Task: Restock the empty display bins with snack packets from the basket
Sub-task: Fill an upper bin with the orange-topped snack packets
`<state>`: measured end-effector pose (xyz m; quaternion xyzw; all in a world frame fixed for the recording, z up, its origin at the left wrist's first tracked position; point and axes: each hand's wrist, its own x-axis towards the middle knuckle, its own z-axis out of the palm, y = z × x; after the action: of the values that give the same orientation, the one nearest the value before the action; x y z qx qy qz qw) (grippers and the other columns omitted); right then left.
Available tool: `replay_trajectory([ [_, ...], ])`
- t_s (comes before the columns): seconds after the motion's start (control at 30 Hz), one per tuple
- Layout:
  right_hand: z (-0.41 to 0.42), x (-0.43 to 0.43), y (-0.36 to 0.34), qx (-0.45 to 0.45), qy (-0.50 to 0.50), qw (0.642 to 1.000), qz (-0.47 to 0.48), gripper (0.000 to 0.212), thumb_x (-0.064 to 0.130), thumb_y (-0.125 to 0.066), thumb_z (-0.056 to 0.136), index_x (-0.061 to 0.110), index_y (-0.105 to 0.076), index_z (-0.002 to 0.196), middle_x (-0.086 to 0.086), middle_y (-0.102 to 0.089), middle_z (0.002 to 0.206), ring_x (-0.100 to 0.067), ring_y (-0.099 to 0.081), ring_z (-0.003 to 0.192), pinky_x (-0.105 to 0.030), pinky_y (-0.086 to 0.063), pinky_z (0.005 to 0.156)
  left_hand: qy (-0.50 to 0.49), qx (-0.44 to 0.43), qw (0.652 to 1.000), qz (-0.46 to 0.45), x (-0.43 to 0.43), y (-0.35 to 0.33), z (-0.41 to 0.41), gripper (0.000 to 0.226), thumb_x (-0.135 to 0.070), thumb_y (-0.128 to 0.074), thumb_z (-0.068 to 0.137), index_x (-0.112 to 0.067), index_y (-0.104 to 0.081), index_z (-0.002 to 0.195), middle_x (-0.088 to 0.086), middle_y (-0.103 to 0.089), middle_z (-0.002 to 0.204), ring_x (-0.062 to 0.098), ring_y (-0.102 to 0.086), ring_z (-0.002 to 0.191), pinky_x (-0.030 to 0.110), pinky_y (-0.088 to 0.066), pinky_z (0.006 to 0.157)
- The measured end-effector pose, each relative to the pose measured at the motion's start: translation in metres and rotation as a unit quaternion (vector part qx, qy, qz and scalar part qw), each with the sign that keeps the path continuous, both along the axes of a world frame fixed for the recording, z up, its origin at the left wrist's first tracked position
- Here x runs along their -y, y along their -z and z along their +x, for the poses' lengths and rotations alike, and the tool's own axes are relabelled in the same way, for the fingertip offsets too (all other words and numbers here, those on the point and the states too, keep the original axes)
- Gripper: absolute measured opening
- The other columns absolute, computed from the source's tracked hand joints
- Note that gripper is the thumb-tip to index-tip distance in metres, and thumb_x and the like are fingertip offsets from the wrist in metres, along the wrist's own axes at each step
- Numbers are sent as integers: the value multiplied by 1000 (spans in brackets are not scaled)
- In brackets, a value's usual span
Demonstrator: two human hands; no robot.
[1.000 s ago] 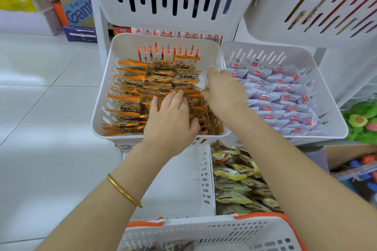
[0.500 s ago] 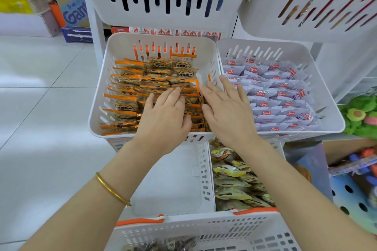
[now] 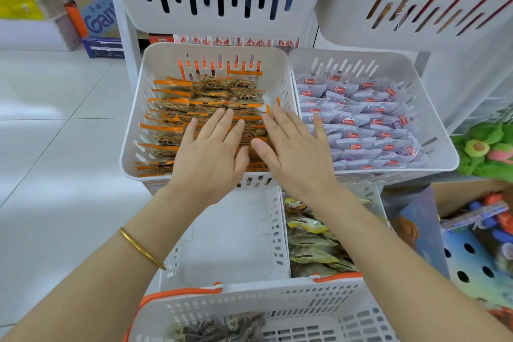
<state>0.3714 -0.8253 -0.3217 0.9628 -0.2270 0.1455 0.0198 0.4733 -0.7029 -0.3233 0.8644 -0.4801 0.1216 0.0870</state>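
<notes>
— Largest first?
— White slotted display bin (image 3: pixel 130 130), mid-shelf, filled wall to wall. Below, a second bin (image 3: pixel 230 244). Nearest, orange-handled basket (image 3: pixel 291 305).
— Hands?
— Left hand (image 3: pixel 211 155) flat on the load, right hand (image 3: pixel 297 158) just beside, over the right rim. Fingers straight, gripping nothing.
— Packets?
— Snack packets (image 3: pixel 172 103): clear, orange-edged, brown inside, layered flat. Dark packets (image 3: pixel 219 327) down in the basket.

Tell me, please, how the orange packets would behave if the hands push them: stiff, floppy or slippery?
Probably light and floppy: the orange packets are thin, flat film pouches. Likely slippery: glossy wrappers overlap in loose rows, so they may slide under the flat left hand and right hand. Unlikely to roll; the bin walls hold them.
</notes>
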Motion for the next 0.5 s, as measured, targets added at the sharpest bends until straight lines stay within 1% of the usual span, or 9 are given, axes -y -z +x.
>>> replay_trajectory([
  [0.1, -8, -1, 2, 11, -16, 1000, 2, 83, 62, 10, 83, 26, -24, 149, 6, -20, 157, -12, -8, 146, -50, 5, 115, 8, 10, 1000, -8, -8, -1, 0, 71, -47, -5, 87, -16, -39, 142, 8, -31, 152, 20, -21, 143, 48, -17, 114],
  [0.17, -17, -4, 3, 58, -9, 998, 0, 73, 60, 0, 89, 27, -31, 146, 6, -28, 154, -15, -18, 145, -51, 1, 116, 9, 14, 999, -27, -16, -8, -4, 66, -43, -13, 89, -13, -43, 139, 10, -36, 149, 24, -27, 141, 47, -21, 113],
  [0.2, -24, -7, 6, 67, -7, 998, -5, 71, 59, -3, 92, 25, -35, 145, 4, -33, 152, -17, -22, 143, -52, -3, 116, 3, 17, 999, -29, -22, -9, -7, 64, -42, -15, 89, -12, -45, 138, 12, -37, 148, 26, -29, 140, 48, -22, 112],
  [0.23, -30, -11, 10, 52, -11, 999, -10, 72, 60, -1, 92, 24, -37, 144, 3, -36, 151, -19, -23, 143, -53, -5, 116, -7, 15, 1000, -21, -28, -9, -12, 65, -42, -14, 89, -13, -44, 139, 12, -36, 148, 27, -28, 140, 49, -21, 113],
  [0.3, -44, -18, 17, 18, -32, 999, -19, 77, 61, 4, 92, 22, -37, 144, 1, -38, 150, -21, -23, 144, -55, -7, 115, -24, -8, 1000, 4, -42, -3, -25, 72, -47, -5, 86, -17, -36, 144, 11, -29, 153, 26, -21, 143, 49, -16, 115],
  [0.33, -51, -21, 18, 30, -38, 999, -23, 73, 60, -1, 94, 22, -37, 144, 1, -38, 150, -22, -24, 143, -54, -9, 115, -27, -27, 999, 6, -48, -1, -33, 73, -48, -3, 85, -18, -32, 145, 10, -25, 154, 26, -18, 144, 48, -15, 116],
  [0.4, -66, -31, 13, 102, -45, 993, -32, 61, 53, -17, 97, 21, -41, 142, -1, -40, 148, -24, -31, 140, -54, -16, 113, -17, -41, 999, -25, -61, 0, -49, 67, -43, -11, 89, -16, -34, 145, 11, -29, 152, 26, -21, 143, 47, -17, 115],
  [0.47, -88, -47, 13, 159, -76, 984, -21, 58, 51, -19, 98, 20, -43, 141, -1, -43, 146, -24, -35, 138, -52, -21, 112, 9, -33, 999, -40, -76, 0, -70, 61, -37, -22, 89, -11, -43, 140, 13, -37, 148, 29, -30, 139, 48, -27, 113],
  [0.5, -101, -57, 18, 162, -91, 983, -8, 58, 51, -18, 98, 20, -43, 141, -1, -44, 145, -23, -36, 137, -51, -22, 112, 27, -29, 998, -38, -86, 2, -82, 60, -36, -24, 89, -9, -46, 137, 14, -39, 146, 30, -33, 137, 48, -30, 111],
])
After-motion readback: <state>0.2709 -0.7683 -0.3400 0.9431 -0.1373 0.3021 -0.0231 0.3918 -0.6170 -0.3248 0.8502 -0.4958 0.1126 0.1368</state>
